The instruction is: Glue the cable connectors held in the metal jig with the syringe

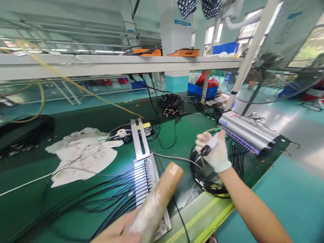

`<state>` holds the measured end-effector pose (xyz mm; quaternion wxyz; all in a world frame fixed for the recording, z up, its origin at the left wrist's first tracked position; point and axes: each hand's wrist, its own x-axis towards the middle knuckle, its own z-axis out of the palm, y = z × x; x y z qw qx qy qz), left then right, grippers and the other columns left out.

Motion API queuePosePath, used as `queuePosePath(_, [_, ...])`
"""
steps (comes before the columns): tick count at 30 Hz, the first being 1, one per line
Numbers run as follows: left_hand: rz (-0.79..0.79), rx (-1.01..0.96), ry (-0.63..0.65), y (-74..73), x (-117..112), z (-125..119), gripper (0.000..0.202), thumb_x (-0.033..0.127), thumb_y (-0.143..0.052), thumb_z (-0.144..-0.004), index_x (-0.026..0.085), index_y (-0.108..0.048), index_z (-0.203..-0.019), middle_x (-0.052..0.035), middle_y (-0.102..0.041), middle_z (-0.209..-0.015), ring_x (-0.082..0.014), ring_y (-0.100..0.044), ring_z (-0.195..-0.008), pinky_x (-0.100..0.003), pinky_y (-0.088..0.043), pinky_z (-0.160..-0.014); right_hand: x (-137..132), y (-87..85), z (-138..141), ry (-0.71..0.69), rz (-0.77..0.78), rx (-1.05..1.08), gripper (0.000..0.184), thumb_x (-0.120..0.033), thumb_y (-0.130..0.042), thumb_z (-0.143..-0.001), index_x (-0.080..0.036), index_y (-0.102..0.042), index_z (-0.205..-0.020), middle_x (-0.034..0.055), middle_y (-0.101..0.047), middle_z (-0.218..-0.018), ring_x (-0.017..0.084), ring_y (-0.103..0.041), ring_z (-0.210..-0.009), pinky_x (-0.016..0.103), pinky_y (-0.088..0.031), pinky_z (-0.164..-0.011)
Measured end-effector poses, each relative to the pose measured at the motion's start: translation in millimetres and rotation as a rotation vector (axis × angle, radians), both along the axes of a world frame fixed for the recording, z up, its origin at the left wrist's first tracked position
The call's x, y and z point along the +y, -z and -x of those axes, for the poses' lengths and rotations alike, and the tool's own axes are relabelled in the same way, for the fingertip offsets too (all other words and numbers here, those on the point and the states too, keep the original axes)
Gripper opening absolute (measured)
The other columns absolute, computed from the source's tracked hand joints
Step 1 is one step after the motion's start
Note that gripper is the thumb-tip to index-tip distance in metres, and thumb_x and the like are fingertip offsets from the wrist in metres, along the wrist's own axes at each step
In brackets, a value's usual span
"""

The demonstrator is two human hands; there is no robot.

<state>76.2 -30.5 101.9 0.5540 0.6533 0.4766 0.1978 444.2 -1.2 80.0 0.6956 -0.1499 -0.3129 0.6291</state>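
My right hand [215, 152], in a white glove, is closed around a pen-like tool [208, 148] with a black tip and a thin cable, held over a coil of black cables [236, 162]. My left hand [118, 231] at the bottom edge grips a tan cylinder wrapped in clear film [158, 199], blurred by motion. The cylinder lies over a metal fixture [143, 162] that holds a row of black cable ends.
A stained white cloth [83, 155] lies at the left of the green bench. A black box with a tape roll [131, 131] sits behind the fixture. A silver lamp unit [246, 131] glows at right. Cable bundles [170, 104], a shelf [101, 62] and a fan [265, 74] stand behind.
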Motion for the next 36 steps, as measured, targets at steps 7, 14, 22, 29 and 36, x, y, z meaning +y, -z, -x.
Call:
queuePosePath(7, [-0.276,0.217,0.030,9.2,111.7,-66.8,0.094,0.049,-0.071,-0.077,0.020,-0.027,-0.154,-0.0124,-0.059,-0.135,-0.0285,-0.060,-0.120,-0.043,-0.049,-0.104,3.1,50.1,-17.0,-0.105,0.141,0.126,0.054,-0.078,-0.054,-0.084,-0.027,-0.072,-0.092,-0.0026,-0.045,-0.073,0.009,-0.036,-0.055,0.020,-0.039,-0.048])
queuePosePath(14, [-0.541,0.508,-0.190,47.0,223.8,-180.3,0.073,0.046,-0.064,-0.083,0.015,-0.037,-0.143,-0.0230,-0.044,-0.136,-0.0396,-0.057,-0.122,-0.054,-0.044,-0.100,4.9,60.7,-26.7,-0.084,0.307,0.212,0.062,-0.079,-0.068,-0.071,-0.023,-0.070,-0.099,-0.0032,-0.051,-0.075,0.008,-0.047,-0.058,0.023,-0.052,-0.056])
queuePosePath(22, [-0.745,0.501,-0.037,62.0,201.4,-127.0,0.058,0.058,-0.061,-0.084,0.023,-0.055,-0.130,-0.0116,-0.055,-0.128,-0.0321,-0.053,-0.123,-0.047,-0.042,-0.105,-0.3,62.2,-38.9,-0.100,0.306,0.207,0.070,-0.082,-0.059,-0.076,-0.031,-0.064,-0.124,-0.0008,-0.069,-0.090,0.000,-0.036,-0.039,0.012,-0.035,-0.031])
queuePosePath(29, [-0.764,0.528,-0.090,87.2,167.6,27.9,0.023,0.040,-0.061,-0.088,0.019,-0.066,-0.097,-0.0052,-0.064,-0.095,-0.0203,-0.062,-0.090,-0.034,-0.051,-0.086,14.8,0.4,2.9,-0.132,0.533,-0.201,0.035,-0.046,-0.084,-0.076,-0.026,-0.071,-0.101,0.0028,-0.072,-0.110,0.004,-0.056,-0.060,0.015,-0.053,-0.048])
queuePosePath(36, [-0.818,0.543,-0.130,97.4,160.8,50.8,0.020,0.034,-0.061,-0.092,0.017,-0.063,-0.102,-0.0050,-0.064,-0.099,-0.0190,-0.060,-0.096,-0.037,-0.049,-0.090,103.7,-111.9,21.8,0.172,0.313,-0.478,0.014,-0.023,-0.078,-0.084,-0.020,-0.065,-0.089,0.0019,-0.073,-0.090,0.002,-0.051,-0.053,0.013,-0.037,-0.041])
